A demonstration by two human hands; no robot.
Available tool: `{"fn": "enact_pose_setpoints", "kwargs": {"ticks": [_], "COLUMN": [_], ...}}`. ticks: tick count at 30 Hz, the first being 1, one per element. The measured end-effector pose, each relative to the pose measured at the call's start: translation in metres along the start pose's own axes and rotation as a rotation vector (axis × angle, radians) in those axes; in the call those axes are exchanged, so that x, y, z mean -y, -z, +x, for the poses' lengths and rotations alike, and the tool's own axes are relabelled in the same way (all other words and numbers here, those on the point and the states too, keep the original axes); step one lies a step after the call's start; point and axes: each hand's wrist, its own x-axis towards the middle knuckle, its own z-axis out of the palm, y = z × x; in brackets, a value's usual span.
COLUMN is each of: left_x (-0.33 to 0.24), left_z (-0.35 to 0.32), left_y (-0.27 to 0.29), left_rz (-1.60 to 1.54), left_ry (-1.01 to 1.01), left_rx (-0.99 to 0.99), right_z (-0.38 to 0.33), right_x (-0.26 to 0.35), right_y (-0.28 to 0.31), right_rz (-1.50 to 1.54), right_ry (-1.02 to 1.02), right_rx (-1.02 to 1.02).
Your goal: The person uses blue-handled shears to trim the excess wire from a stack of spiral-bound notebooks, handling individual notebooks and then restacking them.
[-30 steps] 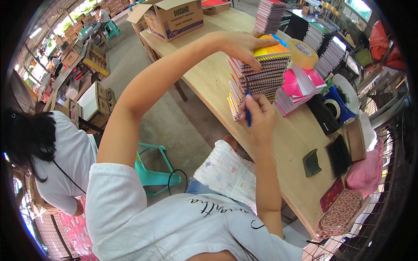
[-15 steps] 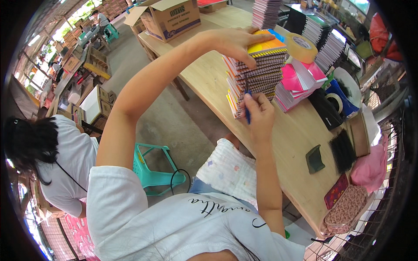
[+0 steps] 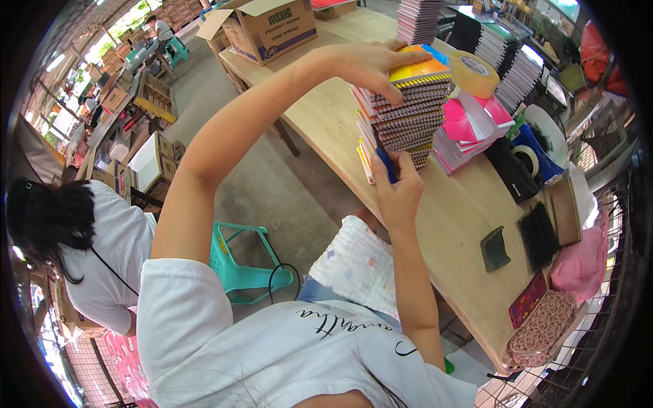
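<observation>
There is one view only, from the camera on my head, the left of the pair. It looks steeply down and forward over my own chest and shoulders, so my white shirt fills the lower edge and both my arms run up and away from it. The worktop (image 3: 469, 224) sits near, slanting across the right half. The fisheye bends its straight edge toward the rim, and a dark ring closes the picture's corners. At left, further off, lies the floor (image 3: 272, 183).
</observation>
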Motion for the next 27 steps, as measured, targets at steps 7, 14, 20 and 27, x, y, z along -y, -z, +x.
{"fn": "enact_pose_setpoints", "kwargs": {"ticks": [7,14,20,27], "left_x": [-0.001,0.003,-0.001,0.001], "left_z": [-0.003,-0.001,-0.002,-0.003], "left_y": [-0.001,-0.002,0.000,-0.003], "left_rz": [-0.021,-0.025,-0.020,0.022], "left_ry": [0.033,0.014,0.039,0.030], "left_rx": [0.003,-0.016,0.001,-0.022], "right_z": [-0.001,0.000,0.005,-0.001], "right_x": [0.003,0.000,0.007,-0.003], "right_y": [-0.002,-0.003,0.004,0.004], "right_rz": [-0.282,-0.350,0.212,-0.099], "right_ry": [0.337,0.426,-0.172,0.248], "right_rx": [-0.186,-0.212,0.094,-0.147]}}
